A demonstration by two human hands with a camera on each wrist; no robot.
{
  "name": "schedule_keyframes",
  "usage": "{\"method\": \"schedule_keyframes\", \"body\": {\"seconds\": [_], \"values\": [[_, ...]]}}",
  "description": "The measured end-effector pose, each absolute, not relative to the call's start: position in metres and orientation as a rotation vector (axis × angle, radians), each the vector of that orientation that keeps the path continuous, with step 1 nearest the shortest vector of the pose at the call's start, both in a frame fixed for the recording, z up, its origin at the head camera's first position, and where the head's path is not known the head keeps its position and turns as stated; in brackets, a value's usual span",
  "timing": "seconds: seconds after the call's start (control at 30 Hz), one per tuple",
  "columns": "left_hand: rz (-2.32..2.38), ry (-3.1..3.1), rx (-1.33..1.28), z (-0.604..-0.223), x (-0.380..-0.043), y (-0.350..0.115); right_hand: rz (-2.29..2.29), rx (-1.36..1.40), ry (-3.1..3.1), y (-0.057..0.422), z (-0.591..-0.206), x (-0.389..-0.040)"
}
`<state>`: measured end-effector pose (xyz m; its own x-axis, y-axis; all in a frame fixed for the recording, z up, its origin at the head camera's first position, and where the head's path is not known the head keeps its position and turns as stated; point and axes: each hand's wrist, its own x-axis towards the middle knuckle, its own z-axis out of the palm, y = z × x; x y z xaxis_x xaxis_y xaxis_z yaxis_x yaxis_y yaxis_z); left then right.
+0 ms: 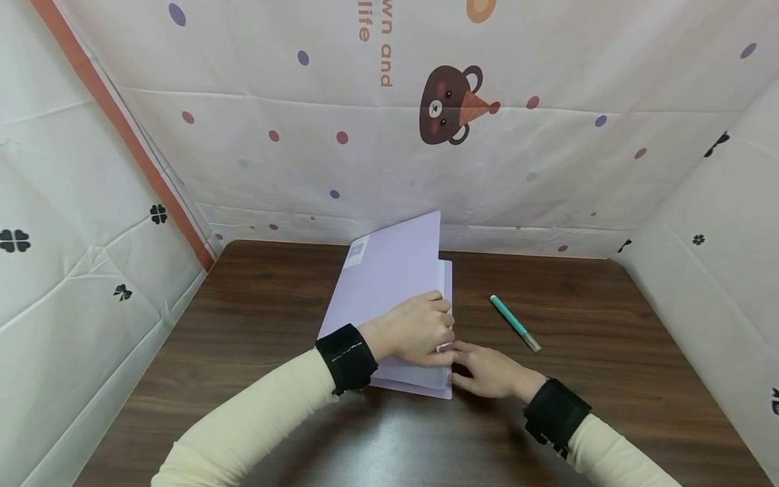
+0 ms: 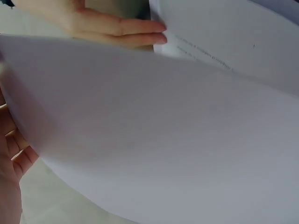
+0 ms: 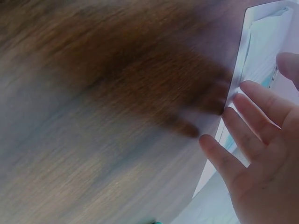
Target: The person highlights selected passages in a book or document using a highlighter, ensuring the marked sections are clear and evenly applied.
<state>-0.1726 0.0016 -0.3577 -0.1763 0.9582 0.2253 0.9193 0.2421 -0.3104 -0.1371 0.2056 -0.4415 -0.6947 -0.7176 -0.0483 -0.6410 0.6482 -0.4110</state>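
Note:
A lavender folder lies on the table with its front cover raised along the right side. My left hand grips the cover's free edge, fingers curled round it; the cover fills much of the left wrist view. Below it a white sheet with small printed lines shows inside. My right hand is at the folder's lower right edge. In the right wrist view its fingers are fairly straight, tips at the edge, thumb apart from them.
A teal marker lies on the brown wooden table, right of the folder. A white label is at the cover's upper left. Patterned white cloth hangs behind the table and along both sides.

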Motion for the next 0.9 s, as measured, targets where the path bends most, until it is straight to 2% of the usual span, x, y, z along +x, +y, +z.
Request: {"method": "schedule_keyframes", "body": {"seconds": [0.9], "values": [[-0.181,-2.070,-1.629,-0.305,-0.168,-0.034,-0.634,-0.973,2.663,0.221,-0.435,-0.135]]}}
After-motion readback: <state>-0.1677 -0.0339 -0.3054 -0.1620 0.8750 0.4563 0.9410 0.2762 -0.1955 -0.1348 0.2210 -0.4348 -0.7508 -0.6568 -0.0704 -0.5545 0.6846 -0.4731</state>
